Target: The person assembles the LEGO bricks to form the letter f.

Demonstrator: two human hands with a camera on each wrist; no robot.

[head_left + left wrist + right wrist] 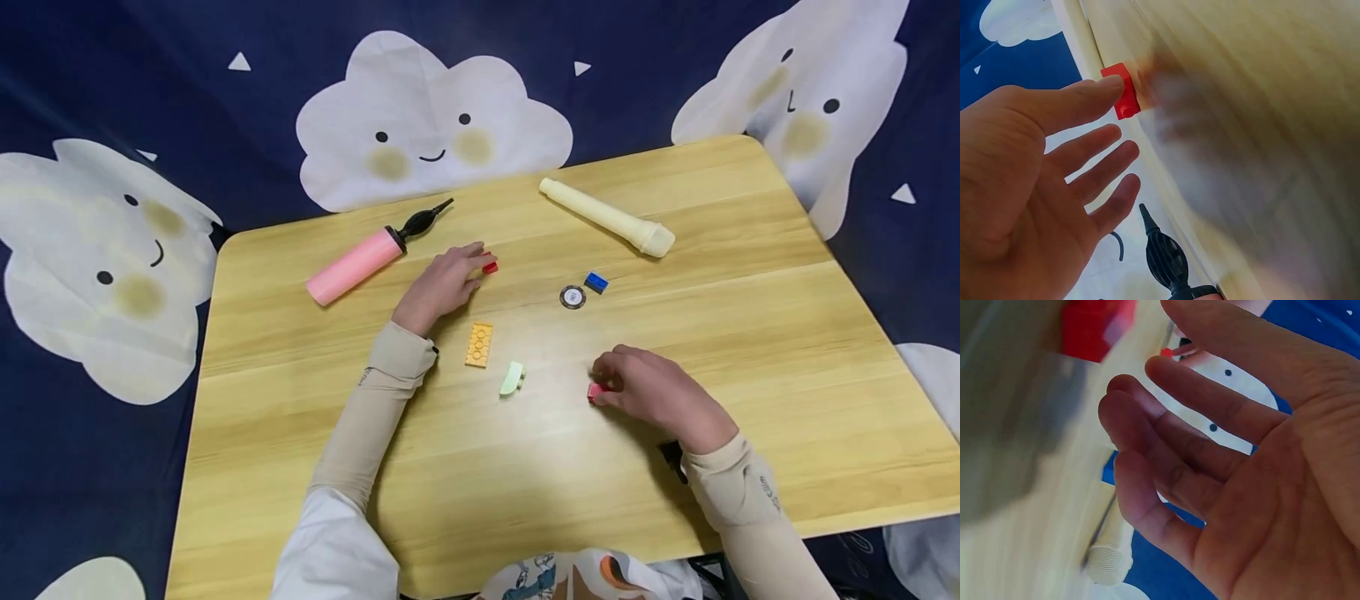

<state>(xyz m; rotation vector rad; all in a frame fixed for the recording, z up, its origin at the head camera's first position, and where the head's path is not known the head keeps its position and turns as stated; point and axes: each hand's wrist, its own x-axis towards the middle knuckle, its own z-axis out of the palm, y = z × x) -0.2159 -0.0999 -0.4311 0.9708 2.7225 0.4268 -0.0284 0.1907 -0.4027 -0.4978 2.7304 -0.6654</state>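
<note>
My left hand (441, 287) pinches a small red toy brick (1125, 94) at the table's far middle. In the left wrist view its thumb lies over the brick, the index finger is hidden and the other fingers are loosely extended. My right hand (648, 392) hovers low over the near right of the table, fingers relaxed and slightly bent. A second red brick (596, 391) sits right at its fingertips; the right wrist view shows this brick (1094, 328) blurred, apart from the visible fingertips. Between the hands lie an orange studded plate (479, 345) and a pale green curved brick (513, 379).
A blue brick (596, 282) and a round chip (572, 297) lie right of centre. A cream toy microphone (607, 215) lies at the back, and a pink hand pump (356, 267) at the back left. The wooden table (262, 433) meets a dark blue cloud-patterned curtain (247, 117).
</note>
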